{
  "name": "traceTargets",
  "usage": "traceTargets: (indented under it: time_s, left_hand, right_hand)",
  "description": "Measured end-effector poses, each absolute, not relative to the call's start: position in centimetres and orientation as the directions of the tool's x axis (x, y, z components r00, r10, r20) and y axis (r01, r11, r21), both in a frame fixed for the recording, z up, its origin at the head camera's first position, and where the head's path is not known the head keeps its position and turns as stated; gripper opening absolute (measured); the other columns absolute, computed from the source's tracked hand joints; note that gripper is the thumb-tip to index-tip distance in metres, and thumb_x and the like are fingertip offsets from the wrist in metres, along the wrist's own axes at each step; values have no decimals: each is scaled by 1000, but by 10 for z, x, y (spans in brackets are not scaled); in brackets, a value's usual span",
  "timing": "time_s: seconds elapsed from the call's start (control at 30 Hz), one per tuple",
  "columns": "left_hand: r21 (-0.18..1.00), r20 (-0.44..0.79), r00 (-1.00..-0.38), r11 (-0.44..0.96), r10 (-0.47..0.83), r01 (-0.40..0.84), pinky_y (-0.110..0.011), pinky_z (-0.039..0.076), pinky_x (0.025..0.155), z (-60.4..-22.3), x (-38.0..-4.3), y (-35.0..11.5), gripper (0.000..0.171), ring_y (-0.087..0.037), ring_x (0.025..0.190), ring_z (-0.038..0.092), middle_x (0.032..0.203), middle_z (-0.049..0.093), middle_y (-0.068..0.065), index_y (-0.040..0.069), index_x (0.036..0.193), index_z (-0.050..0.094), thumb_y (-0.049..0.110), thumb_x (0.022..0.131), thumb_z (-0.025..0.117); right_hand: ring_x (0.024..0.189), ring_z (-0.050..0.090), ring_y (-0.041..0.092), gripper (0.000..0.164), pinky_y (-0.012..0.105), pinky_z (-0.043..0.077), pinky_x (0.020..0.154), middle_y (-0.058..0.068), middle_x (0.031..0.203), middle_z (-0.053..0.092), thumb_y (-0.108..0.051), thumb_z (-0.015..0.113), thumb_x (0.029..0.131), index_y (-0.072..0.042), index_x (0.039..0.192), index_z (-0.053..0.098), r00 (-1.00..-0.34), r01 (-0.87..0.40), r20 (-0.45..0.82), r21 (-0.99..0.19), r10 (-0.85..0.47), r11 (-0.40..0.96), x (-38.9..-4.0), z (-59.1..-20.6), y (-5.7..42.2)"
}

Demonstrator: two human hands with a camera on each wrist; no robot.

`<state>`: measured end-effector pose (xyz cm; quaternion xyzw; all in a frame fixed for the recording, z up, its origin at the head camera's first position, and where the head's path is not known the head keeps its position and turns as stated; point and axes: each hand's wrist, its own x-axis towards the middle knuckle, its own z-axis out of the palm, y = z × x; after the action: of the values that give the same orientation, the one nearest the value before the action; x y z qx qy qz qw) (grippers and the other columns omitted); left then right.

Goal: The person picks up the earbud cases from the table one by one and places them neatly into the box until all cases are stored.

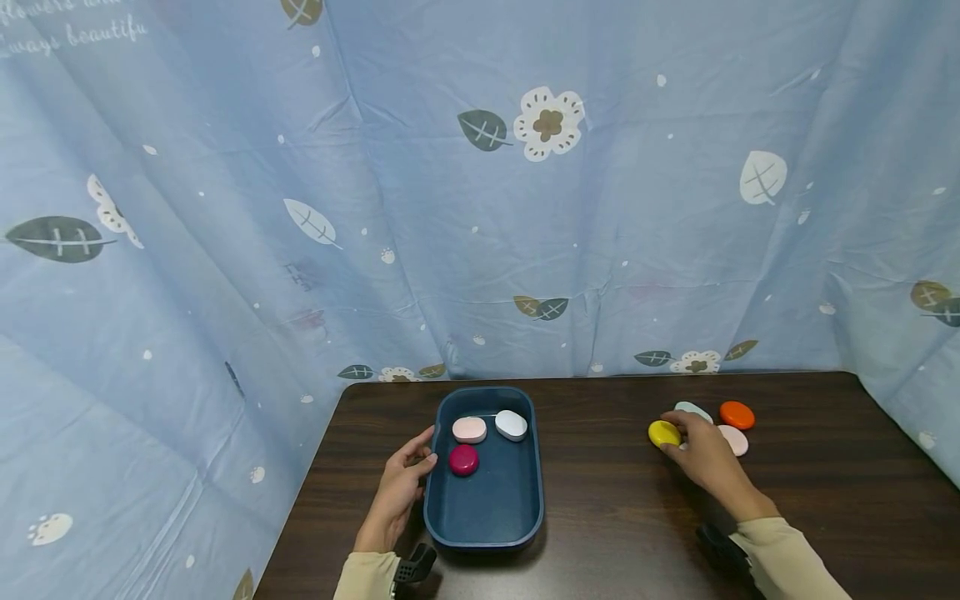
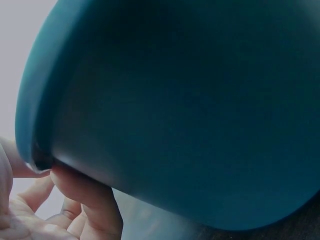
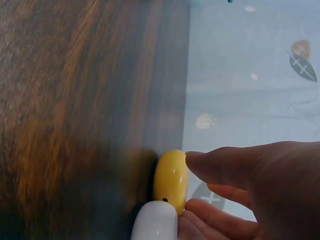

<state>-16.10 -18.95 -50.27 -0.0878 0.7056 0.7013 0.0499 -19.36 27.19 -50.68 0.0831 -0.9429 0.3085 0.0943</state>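
My left hand [image 1: 397, 492] grips the left rim of a dark blue tray [image 1: 542, 492], with thumb and fingers on either side of its edge; the left wrist view shows the tray's wall [image 2: 175, 125] close up. In the tray lie a pink oval piece [image 1: 469, 430], a white one [image 1: 511, 426] and a round magenta one [image 1: 463, 460]. My right hand [image 1: 708, 458] pinches a glossy yellow oval piece [image 1: 663, 433] between thumb and fingertips. In the right wrist view a white piece [image 3: 156, 222] sits against the yellow piece [image 3: 171, 180].
Around the right hand lie an orange piece [image 1: 737, 415], a pale pink piece [image 1: 733, 440] and a pale bluish piece [image 1: 693, 410], partly hidden. The dark wooden table [image 1: 600, 500] ends at a blue patterned curtain [image 1: 420, 208].
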Motion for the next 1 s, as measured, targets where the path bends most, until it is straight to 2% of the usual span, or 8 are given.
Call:
traceTargets:
  time_s: [0.63,1.0]
  left_hand:
    - [978,-207,-976,7,-64,-207,-29,50,66,-500,-164,-189,48,-24,99,53,113,50,-9,6,156,52,6,108,55]
    - [977,-213,-975,10,-58,-214,-30,50,68,-499,-161,-189,49,-26,102,53,114,51,-9,6,157,50,8,108,56]
  right_hand:
    - [100,66,43,44,58,56,85,31,114,65,4,85,82,16,120,67,-967,-248,185,-524,-176,815,-199,-505,250]
    - [96,66,37,43,58,55,86,26,111,65,2,88,79,10,117,70,-968,-246,170,-536,-182,808,-201,-513,235]
